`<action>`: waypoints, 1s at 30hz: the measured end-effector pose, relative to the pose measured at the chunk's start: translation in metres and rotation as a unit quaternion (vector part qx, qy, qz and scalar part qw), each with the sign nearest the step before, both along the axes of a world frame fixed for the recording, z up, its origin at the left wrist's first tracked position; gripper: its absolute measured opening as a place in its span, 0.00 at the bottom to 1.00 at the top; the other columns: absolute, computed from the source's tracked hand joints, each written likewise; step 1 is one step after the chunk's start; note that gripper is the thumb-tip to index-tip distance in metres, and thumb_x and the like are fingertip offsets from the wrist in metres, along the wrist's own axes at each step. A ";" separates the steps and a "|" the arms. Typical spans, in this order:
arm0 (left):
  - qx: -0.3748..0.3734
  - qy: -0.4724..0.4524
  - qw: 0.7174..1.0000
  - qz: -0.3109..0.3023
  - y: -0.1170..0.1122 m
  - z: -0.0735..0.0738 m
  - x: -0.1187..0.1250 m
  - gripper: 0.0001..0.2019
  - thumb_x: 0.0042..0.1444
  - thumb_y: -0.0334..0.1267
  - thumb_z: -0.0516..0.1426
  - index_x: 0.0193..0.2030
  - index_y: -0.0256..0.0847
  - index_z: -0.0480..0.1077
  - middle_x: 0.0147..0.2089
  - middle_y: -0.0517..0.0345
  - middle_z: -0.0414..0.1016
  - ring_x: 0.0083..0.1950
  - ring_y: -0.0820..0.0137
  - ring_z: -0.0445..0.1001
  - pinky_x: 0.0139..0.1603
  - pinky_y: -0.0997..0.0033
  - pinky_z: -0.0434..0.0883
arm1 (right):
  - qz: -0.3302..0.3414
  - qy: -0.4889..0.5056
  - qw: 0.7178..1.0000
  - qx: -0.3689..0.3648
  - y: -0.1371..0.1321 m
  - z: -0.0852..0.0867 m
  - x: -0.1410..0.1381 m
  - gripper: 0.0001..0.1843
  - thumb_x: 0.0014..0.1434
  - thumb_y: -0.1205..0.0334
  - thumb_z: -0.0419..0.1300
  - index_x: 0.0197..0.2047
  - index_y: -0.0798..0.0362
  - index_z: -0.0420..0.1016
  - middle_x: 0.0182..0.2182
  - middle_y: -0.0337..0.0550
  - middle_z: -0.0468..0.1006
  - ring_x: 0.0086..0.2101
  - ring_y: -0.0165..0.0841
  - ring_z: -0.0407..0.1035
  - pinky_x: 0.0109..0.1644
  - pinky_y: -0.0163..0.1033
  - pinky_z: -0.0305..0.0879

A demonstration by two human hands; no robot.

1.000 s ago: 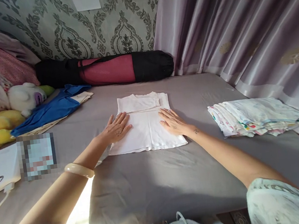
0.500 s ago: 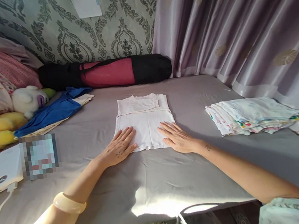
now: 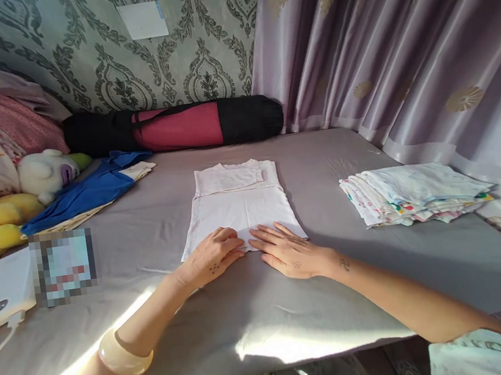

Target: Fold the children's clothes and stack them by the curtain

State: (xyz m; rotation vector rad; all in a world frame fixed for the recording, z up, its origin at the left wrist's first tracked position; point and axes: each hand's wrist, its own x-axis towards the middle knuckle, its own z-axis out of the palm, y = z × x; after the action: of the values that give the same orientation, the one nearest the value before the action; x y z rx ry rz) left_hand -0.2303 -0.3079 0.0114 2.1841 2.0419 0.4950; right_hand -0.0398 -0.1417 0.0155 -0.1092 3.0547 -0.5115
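Note:
A white garment (image 3: pixel 238 204), folded with its sleeves tucked in, lies flat on the grey bed sheet (image 3: pixel 248 311). My left hand (image 3: pixel 213 255) rests on the garment's near hem with its fingers slightly curled, holding nothing. My right hand (image 3: pixel 286 251) lies flat beside it, fingers stretched out, fingertips on the same hem. The two hands nearly touch at the middle of the hem. A pale bangle (image 3: pixel 121 355) sits on my left forearm.
A stack of folded printed cloths (image 3: pixel 412 194) lies on the right. A blue garment (image 3: pixel 88 187), a plush toy (image 3: pixel 25 192) and pillows are at the left, with a white device (image 3: pixel 1 291) nearer. A rolled mat in a black bag (image 3: pixel 173 127) lines the wall. Curtains hang on the right.
Both hands have slid down the white garment from its middle to its near hem and come closer together. The garment has stayed flat.

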 end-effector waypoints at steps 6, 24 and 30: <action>-0.010 0.090 0.996 0.006 0.005 0.003 0.007 0.16 0.69 0.36 0.43 0.43 0.39 0.72 0.40 0.52 0.73 0.42 0.67 0.71 0.43 0.67 0.70 | -0.005 0.087 0.996 0.018 0.000 0.000 -0.004 0.19 0.70 0.60 0.48 0.61 0.51 0.68 0.59 0.50 0.68 0.59 0.39 0.61 0.65 0.51 0.57; -0.017 0.049 0.993 0.110 -0.040 -0.001 -0.035 0.17 0.60 0.28 0.44 0.45 0.43 0.72 0.50 0.53 0.76 0.48 0.65 0.74 0.46 0.67 0.71 | -0.119 0.100 0.988 0.011 0.058 -0.004 0.026 0.25 0.56 0.79 0.47 0.48 0.50 0.77 0.51 0.43 0.76 0.49 0.35 0.70 0.51 0.39 0.67; -0.014 -0.085 0.971 0.223 -0.044 0.005 -0.071 0.15 0.61 0.44 0.48 0.42 0.44 0.74 0.42 0.55 0.78 0.36 0.68 0.74 0.34 0.73 0.69 | -0.202 0.089 0.967 -0.129 0.073 0.011 0.013 0.16 0.60 0.68 0.50 0.43 0.50 0.78 0.41 0.40 0.80 0.39 0.32 0.73 0.44 0.35 0.65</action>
State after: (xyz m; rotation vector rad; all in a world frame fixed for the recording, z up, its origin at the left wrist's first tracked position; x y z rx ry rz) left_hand -0.3009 -0.3515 0.0162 1.5925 2.4213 0.6634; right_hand -0.0271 -0.0690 0.0261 0.4964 3.1694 -0.9714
